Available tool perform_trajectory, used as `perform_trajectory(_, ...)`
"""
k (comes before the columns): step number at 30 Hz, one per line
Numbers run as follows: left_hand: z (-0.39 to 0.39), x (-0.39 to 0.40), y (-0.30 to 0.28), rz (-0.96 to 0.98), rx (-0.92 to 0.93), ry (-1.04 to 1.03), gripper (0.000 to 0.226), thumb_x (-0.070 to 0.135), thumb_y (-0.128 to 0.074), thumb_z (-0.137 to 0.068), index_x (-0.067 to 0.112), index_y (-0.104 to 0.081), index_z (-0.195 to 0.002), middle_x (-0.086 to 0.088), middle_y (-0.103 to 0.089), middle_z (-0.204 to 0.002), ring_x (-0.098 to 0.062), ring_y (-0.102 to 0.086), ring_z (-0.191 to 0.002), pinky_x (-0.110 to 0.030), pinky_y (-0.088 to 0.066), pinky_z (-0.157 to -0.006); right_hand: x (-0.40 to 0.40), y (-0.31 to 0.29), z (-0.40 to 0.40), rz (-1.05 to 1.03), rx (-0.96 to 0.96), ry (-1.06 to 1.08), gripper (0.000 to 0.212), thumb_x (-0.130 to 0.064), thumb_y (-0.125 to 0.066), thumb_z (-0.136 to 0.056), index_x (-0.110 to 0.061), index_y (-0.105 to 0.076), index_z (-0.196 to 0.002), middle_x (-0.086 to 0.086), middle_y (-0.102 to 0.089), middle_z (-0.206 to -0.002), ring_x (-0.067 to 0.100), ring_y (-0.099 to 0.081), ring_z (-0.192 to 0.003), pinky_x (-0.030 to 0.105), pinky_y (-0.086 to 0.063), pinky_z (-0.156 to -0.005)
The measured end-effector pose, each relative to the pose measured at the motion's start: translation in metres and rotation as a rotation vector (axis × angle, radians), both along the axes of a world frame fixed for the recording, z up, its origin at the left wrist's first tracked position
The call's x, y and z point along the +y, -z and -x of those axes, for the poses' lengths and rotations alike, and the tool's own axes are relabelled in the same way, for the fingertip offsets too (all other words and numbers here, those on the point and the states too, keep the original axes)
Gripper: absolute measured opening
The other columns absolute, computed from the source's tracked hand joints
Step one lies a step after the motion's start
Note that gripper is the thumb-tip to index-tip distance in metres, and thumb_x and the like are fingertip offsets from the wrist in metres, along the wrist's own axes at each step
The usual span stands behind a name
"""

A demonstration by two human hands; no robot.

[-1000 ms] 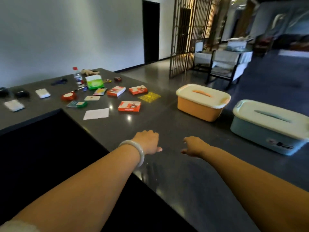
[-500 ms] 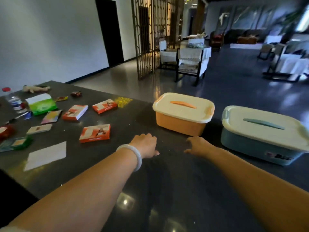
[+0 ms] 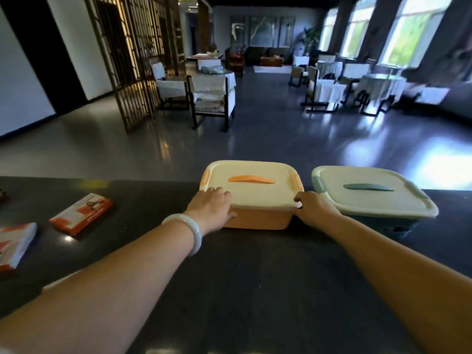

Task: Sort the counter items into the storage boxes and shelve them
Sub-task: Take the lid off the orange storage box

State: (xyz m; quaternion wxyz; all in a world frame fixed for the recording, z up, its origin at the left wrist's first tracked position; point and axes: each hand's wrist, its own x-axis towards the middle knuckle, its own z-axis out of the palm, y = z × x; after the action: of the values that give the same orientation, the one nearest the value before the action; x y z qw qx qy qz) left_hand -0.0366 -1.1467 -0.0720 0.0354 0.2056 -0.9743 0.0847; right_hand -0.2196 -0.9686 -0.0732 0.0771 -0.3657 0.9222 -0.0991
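An orange storage box (image 3: 258, 221) with a cream lid (image 3: 252, 192) and an orange handle stands at the far edge of the dark counter (image 3: 229, 290). My left hand (image 3: 212, 208) grips its near left corner, fingers over the lid rim and thumb against the side. My right hand (image 3: 314, 208) grips the near right corner of the lid. A blue storage box (image 3: 388, 223) with a cream lid (image 3: 373, 192) stands just to the right, lid on.
Two orange-and-white flat packets (image 3: 81, 213) (image 3: 15, 244) lie on the counter at the left. Beyond the counter lies a glossy floor with chairs (image 3: 214, 98), dining tables and a lattice screen (image 3: 130, 60).
Both hands reached forward from the bare counter and took hold of the orange box's near corners. The view swung right, so most of the small counter items left the frame.
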Motion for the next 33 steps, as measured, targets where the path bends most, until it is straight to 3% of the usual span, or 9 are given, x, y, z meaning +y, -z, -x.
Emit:
perform_trajectory(8,0.031,-0.063,0.015,-0.175,0.200,-0.107,0.049,0.055,-0.047,-0.092,0.014,-0.050,-0.118,-0.007,-0.049,-0.125,-0.028,-0.051,-0.110,-0.044,-0.047,-0.088,-0.050,0.007,0.020,0.088,0.081,0.096,0.062,-0.044,-0.055,-0.093,-0.014,-0.036,-0.143,0.012,-0.041,-0.143,0.032,-0.040,-0.129,0.040,-0.036,-0.104)
perform_trajectory(13,0.056,-0.092,0.038,-0.383,0.225,-0.287,0.074,0.060,-0.049,-0.089,0.015,-0.025,-0.143,-0.013,-0.039,-0.138,-0.033,-0.044,-0.122,-0.047,-0.044,-0.096,-0.076,0.023,0.046,0.113,0.063,0.159,0.072,-0.049,-0.053,-0.092,-0.015,-0.022,-0.148,0.011,-0.027,-0.151,0.037,-0.030,-0.135,0.044,-0.030,-0.110)
perform_trajectory(18,0.074,-0.105,0.051,-0.580,0.273,-0.413,0.090,0.063,-0.048,-0.089,0.013,-0.007,-0.151,-0.016,-0.031,-0.146,-0.036,-0.035,-0.132,-0.048,-0.038,-0.103,-0.093,0.038,0.078,0.186,-0.084,0.314,0.075,-0.051,-0.048,-0.093,-0.013,-0.016,-0.149,0.016,-0.029,-0.150,0.038,-0.033,-0.135,0.046,-0.030,-0.109)
perform_trajectory(24,0.072,-0.106,0.059,-0.744,0.298,-0.529,0.063,0.048,-0.027,-0.101,0.025,0.000,-0.153,-0.017,-0.029,-0.145,-0.035,-0.052,-0.115,-0.042,-0.042,-0.088,-0.095,0.058,0.085,0.191,-0.153,0.388,0.054,-0.041,-0.030,-0.101,-0.017,-0.017,-0.148,0.021,-0.035,-0.142,0.042,-0.044,-0.124,0.049,-0.035,-0.102)
perform_trajectory(33,0.036,-0.090,0.066,-0.691,0.299,-0.596,0.053,0.040,-0.021,-0.103,0.032,-0.003,-0.153,-0.019,-0.042,-0.136,-0.034,-0.057,-0.108,-0.048,-0.048,-0.091,-0.067,0.062,0.063,0.240,-0.182,0.295,0.042,-0.042,-0.028,-0.101,-0.022,-0.024,-0.138,0.021,-0.054,-0.118,0.035,-0.055,-0.096,0.042,-0.041,-0.081)
